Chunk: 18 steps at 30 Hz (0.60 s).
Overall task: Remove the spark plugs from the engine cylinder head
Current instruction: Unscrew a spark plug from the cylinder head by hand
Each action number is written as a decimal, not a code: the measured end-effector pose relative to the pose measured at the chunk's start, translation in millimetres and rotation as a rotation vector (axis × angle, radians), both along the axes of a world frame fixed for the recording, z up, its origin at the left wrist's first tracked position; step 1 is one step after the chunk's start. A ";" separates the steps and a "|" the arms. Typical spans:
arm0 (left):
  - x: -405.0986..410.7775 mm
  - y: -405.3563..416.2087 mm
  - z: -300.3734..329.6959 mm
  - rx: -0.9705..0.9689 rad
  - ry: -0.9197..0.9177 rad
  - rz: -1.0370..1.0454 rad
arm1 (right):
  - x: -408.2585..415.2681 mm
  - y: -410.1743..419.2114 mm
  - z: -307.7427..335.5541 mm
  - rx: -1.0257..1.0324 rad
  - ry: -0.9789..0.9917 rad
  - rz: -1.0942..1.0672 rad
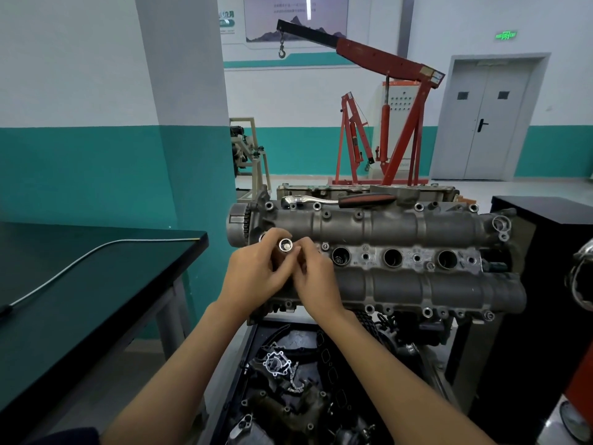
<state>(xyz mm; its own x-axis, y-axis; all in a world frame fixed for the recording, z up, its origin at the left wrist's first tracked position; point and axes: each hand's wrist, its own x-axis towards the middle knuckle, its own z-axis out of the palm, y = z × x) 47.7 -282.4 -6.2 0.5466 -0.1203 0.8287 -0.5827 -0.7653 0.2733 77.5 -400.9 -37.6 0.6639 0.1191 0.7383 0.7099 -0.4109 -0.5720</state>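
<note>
Spark plugs are not plainly visible; the grey cast-aluminium engine cylinder head (394, 226) sits on a stand at centre, with a row of round plug wells along its middle. Three wells to the right (393, 256) are uncovered: the two on the right look dark and empty, while the left one of the three (340, 255) shows something down inside, too small to tell whether it is a plug. The leftmost well is hidden under the hands. Left hand (256, 271) grips a chrome tubular spark plug socket (285, 245), open end facing up, just above that leftmost well; right hand (316, 277) pinches at the socket's right side with curled fingers. Judgement: work is mid-task, socket by hand at the left-end well, probably seating it or lifting a plug out; at least one well, maybe two, still to clear. The chrome ratchet wrench with black-and-red handle (337, 199) lies unused on the far edge of the head. Below the head, near side, a black parts tray (237, 380) holds a silver water-pump-like casting, a loose chain, black gaskets and other dark engine parts. A dark green-topped workbench (80, 284) stands at left with a grey cable lying on it. A red engine hoist (385, 107) stands far behind.
</note>
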 end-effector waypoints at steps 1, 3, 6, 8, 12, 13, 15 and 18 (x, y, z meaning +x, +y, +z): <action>-0.5 0.4 0.1 0.018 0.002 -0.004 | -0.2 -0.5 -0.4 -0.028 -0.019 -0.005; 0.0 0.4 -0.4 0.041 -0.015 0.010 | 0.0 -0.3 -0.3 -0.082 -0.049 -0.038; 3.1 -1.9 -0.6 -0.013 -0.036 0.055 | -0.1 0.2 0.0 -0.095 -0.073 -0.046; 4.1 -3.5 -0.1 -0.041 -0.036 0.065 | -0.2 0.6 -0.5 -0.063 -0.044 -0.025; 2.7 -2.1 -1.1 -0.027 -0.003 0.050 | 3.0 2.5 -0.9 0.061 0.075 -0.009; 1.9 -1.3 -1.2 -0.025 0.005 0.037 | 3.3 2.5 -0.9 0.081 0.073 -0.006; -0.3 -0.5 -0.5 -0.016 0.011 0.017 | 3.0 1.9 -1.4 0.101 0.056 0.017; -1.1 0.6 0.4 0.008 0.008 -0.006 | 0.4 0.8 0.2 0.055 0.007 0.051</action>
